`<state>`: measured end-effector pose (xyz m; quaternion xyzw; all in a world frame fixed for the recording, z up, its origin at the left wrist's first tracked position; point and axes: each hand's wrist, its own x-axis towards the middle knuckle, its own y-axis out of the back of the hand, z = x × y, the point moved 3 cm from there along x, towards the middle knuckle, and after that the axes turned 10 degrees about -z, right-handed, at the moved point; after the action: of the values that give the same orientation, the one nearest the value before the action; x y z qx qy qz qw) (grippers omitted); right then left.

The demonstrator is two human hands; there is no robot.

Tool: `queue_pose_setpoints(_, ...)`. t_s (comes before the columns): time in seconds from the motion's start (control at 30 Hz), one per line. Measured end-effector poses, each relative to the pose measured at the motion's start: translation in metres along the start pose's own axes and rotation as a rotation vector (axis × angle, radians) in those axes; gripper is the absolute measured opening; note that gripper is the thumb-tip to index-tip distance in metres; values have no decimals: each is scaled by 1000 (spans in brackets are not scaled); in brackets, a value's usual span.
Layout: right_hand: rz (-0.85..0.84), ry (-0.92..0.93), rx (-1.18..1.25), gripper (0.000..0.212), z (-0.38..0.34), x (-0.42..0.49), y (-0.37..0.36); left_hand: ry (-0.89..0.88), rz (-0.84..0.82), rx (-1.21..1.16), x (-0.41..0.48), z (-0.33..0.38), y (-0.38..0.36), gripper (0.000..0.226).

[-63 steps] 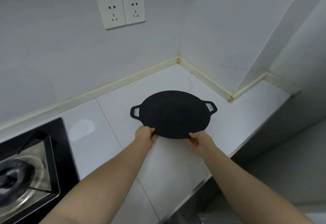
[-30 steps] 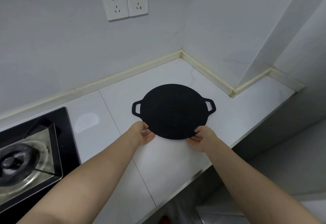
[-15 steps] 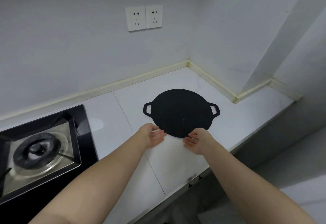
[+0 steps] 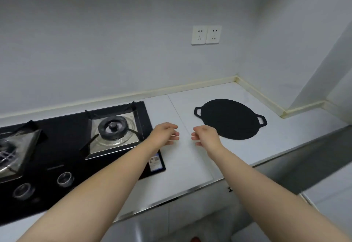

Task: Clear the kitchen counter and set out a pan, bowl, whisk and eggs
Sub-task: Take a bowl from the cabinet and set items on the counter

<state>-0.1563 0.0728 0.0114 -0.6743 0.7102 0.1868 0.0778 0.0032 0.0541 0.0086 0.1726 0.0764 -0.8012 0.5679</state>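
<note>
The pan (image 4: pixel 230 119) is out of my grasp, flat on the white bench (image 4: pixel 190 165) toward the right corner. Both sets of fingers are released. The left fingers (image 4: pixel 174 133) are loosely curled with nothing in them. The right fingers (image 4: pixel 195 134) are the same, and their tips point across at the left ones. A narrow gap of bench shows between the two.

My left hand (image 4: pixel 163 134) hovers over the bench just past the right edge of the gas hob (image 4: pixel 66 158). My right hand (image 4: pixel 206 136) hangs just beside the pan's near-left rim. From this camera its back overlaps that rim, and I cannot tell whether skin meets metal. Both forearms run bare from the lower edge of the view up to the hands.

The pan is black, round and shallow, with a small loop handle at each side, and nothing lies on it. To the left, the black glass hob is set into the bench. Its nearer burner (image 4: pixel 113 127) sits on a steel tray, and a second burner is cut off at the left edge. Two round knobs (image 4: pixel 64 179) are at the hob's front. A small printed label (image 4: pixel 156 162) sits on its near right corner, partly under my left forearm. On the grey wall behind, a pair of white sockets (image 4: pixel 206 34) hangs above the pan.
</note>
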Motion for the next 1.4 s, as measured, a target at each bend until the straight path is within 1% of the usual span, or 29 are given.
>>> queue_pose_setpoints(0.1, -51, 216, -239, 24, -21, -41, -46, -100, 34, 227, -60, -2, 37, 22)
queue_pose_setpoints(0.17, -76, 333, -385, 27, -35, -69, -74, -155, 90, 418, -98, -3, 61, 26)
queue_pose_setpoints(0.3, -121, 564, -623, 30, -66, -133, -138, -249, 303, 778, -192, -2, 111, 37)
queue_pose_setpoints(0.37, -115, 667, -738, 33, -79, -156, -164, -295, 402, 991, -228, 1, 130, 44)
queue_pose_setpoints(0.43, -118, 784, -850, 37, -93, -184, -196, -303, 515, 1176, -271, 3, 151, 52)
queue_pose_setpoints(0.5, -118, 878, -950, 42, -107, -209, -224, -278, 615, 1300, -306, 5, 170, 58)
queue_pose_setpoints(0.6, -120, 1007, -1037, 49, -131, -244, -269, -197, 765, 1371, -358, 11, 203, 62)
queue_pose_setpoints(0.77, -117, 1207, -1126, 52, -170, -292, -340, -68, 994, 1412, -438, 21, 253, 65)
queue_pose_setpoints(0.93, -141, 1373, -1119, 56, -203, -338, -417, 71, 1156, 1425, -516, 19, 303, 65)
queue_pose_setpoints(1.0, -156, 1440, -1128, 60, -217, -357, -453, 88, 1239, 1450, -550, 19, 329, 65)
queue_pose_setpoints(1.07, -159, 1517, -1102, 62, -231, -376, -487, 128, 1314, 1481, -584, 21, 356, 71)
queue_pose_setpoints(1.2, -141, 1637, -1074, 64, -259, -403, -546, 197, 1404, 1507, -636, 30, 406, 74)
queue_pose_setpoints(1.4, -131, 1731, -996, 62, -300, -436, -628, 263, 1505, 1526, -690, 43, 474, 72)
